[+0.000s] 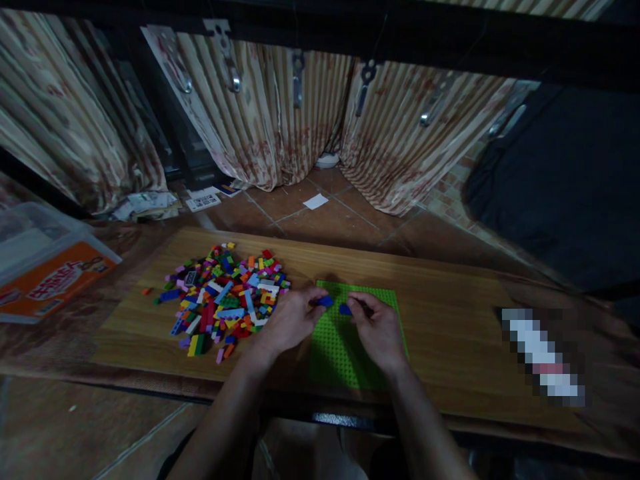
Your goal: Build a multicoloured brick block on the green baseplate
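Observation:
Above the green baseplate [335, 363] both hands face each other, a small gap between them. My left hand [295, 317] pinches a blue toy brick [326, 301] between thumb and fingers, over the plate's far left part. A second blue brick [345, 309] is in the fingertips of my right hand [376, 327], a little to the right. The two bricks are apart. Whether either one touches the plate I cannot tell. Left of the plate, close to my left hand, lies a loose heap of toy bricks [230, 313] in many colours.
The wooden board [450, 333] carries the bricks and plate. A clear plastic box [55, 260] with an orange label stands at the far left. A blurred-out pale object [543, 357] lies at the right. Striped curtains [310, 120] hang beyond, above a tiled floor with papers [203, 200].

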Action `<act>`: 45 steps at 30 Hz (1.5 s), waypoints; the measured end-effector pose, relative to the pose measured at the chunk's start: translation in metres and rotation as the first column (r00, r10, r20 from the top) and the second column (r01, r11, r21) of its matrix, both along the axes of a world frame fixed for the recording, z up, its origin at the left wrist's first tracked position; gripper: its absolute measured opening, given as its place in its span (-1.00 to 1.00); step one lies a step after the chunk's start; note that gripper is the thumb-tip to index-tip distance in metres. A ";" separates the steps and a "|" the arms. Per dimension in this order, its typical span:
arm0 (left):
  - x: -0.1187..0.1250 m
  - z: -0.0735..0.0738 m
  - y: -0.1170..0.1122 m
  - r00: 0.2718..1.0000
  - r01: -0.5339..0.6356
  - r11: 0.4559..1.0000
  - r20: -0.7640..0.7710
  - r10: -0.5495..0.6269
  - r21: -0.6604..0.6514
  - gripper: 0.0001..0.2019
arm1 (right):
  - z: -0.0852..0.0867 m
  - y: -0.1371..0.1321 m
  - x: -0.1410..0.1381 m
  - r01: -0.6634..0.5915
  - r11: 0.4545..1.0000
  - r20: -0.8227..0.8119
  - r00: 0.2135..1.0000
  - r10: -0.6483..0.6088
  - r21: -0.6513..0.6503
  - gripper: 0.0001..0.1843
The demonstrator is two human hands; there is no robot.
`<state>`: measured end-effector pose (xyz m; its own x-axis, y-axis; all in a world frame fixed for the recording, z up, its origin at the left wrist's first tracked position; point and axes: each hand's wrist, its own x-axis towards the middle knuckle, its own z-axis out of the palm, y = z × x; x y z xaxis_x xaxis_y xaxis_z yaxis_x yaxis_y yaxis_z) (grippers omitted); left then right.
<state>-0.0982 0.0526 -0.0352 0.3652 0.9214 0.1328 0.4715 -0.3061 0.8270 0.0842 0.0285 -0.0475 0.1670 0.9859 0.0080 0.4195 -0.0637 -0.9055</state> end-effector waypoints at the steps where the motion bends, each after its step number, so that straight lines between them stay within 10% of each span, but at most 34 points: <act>1: 0.000 0.001 -0.001 1.000 -0.003 1.000 -0.023 0.004 0.004 -0.73 | 0.000 0.000 0.001 0.004 1.000 0.011 1.000 -0.004 -0.002 -0.62; 17: -0.010 0.011 -0.010 0.972 0.011 0.999 -0.234 -0.003 0.031 -0.75 | -0.004 -0.005 -0.027 -0.223 0.973 0.173 0.958 0.230 -0.059 -0.56; 45: -0.149 0.015 -0.019 0.868 -0.324 0.945 -0.410 0.279 -0.044 -0.62 | -0.018 0.000 -0.089 -0.359 0.932 0.203 0.917 0.344 0.042 -0.68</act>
<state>-0.2475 0.0337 -0.0198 0.0682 0.9953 -0.0694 0.8191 -0.0162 0.5735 -0.0047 0.0285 -0.0657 -0.2027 0.9757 0.0830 0.5657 0.1859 -0.8034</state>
